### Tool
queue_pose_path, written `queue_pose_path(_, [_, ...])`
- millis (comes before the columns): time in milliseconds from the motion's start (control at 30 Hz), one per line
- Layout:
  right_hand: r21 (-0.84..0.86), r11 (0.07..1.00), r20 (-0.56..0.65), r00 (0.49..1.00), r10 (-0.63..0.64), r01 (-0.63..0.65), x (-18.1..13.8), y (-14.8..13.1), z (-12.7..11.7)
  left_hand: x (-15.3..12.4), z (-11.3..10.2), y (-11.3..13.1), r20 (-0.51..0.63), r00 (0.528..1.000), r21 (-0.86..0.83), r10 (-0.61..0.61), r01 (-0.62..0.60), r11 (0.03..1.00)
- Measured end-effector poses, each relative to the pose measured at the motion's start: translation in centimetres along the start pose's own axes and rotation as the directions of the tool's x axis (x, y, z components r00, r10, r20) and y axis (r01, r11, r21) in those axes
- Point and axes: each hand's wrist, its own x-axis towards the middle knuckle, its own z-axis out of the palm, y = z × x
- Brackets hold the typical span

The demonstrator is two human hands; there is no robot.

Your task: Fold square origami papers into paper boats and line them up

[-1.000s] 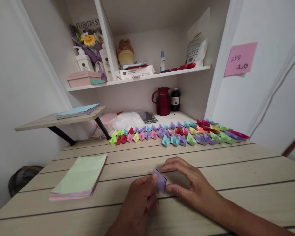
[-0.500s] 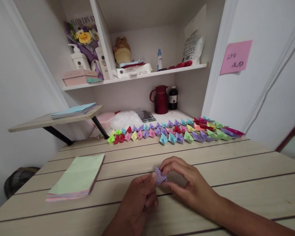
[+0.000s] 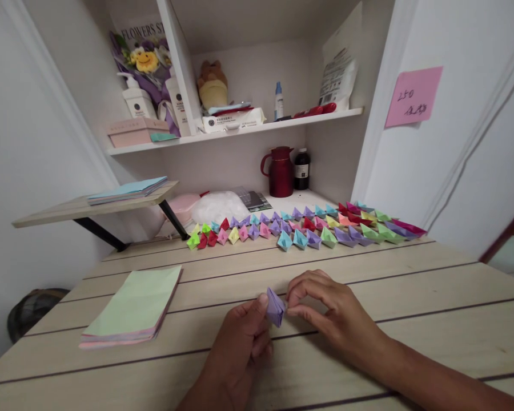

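A small folded purple paper boat (image 3: 275,308) is held up above the near middle of the table. My left hand (image 3: 245,337) pinches its left side between thumb and curled fingers. On the other side, my right hand (image 3: 325,305) has thumb and index finger closed together at the boat's right edge; the fingertips hide the spot they grip. Beyond my hands, several rows of finished paper boats (image 3: 300,240) in many colours line the back of the table. To the left of my hands lies a stack of paper sheets (image 3: 132,305), pale green on top.
A raised wooden shelf (image 3: 68,214) with blue-topped paper (image 3: 128,189) stands at the left on black legs. Behind the boats are a dark red jug (image 3: 281,174), a dark bottle (image 3: 302,171) and a white plastic bag (image 3: 220,208). A pink note (image 3: 413,97) hangs on the right wall.
The purple paper boat has turned and shows more of its folded side. My right hand's thumb and index finger have closed together and shifted slightly right. The left hand keeps its pinch.
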Motion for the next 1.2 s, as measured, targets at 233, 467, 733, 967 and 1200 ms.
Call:
queue_pose_path(233, [0.258,0.946,0.059,0.980,0.189,-0.198,0.4,0.6,0.3,-0.2,0.2,0.1,-0.015,1.000,0.031,0.027,-0.027,0.999])
queue_pose_path(467, [0.554,0.734,0.255,0.919,0.300,-0.393,0.1,1.1,1.4,-0.4,0.2,0.2,-0.038,0.999,-0.060,0.011,-0.013,0.998])
queue_pose_path(733, [0.770,0.469,0.325,0.898,0.297,-0.434,0.1,0.5,1.8,-0.5,0.8,-0.2,-0.058,0.997,-0.012,0.051,-0.052,0.999])
queue_pose_path(967, [0.829,0.292,0.336,0.842,0.423,-0.478,0.1,0.3,1.9,-0.1,0.2,-0.2,-0.261,0.916,0.400,0.306,-0.186,0.898])
queue_pose_path(1200, [0.858,0.208,0.313,0.799,0.513,-0.470,0.2,1.5,1.2,0.4,0.0,-0.5,-0.117,0.716,0.668,0.688,-0.456,0.588])
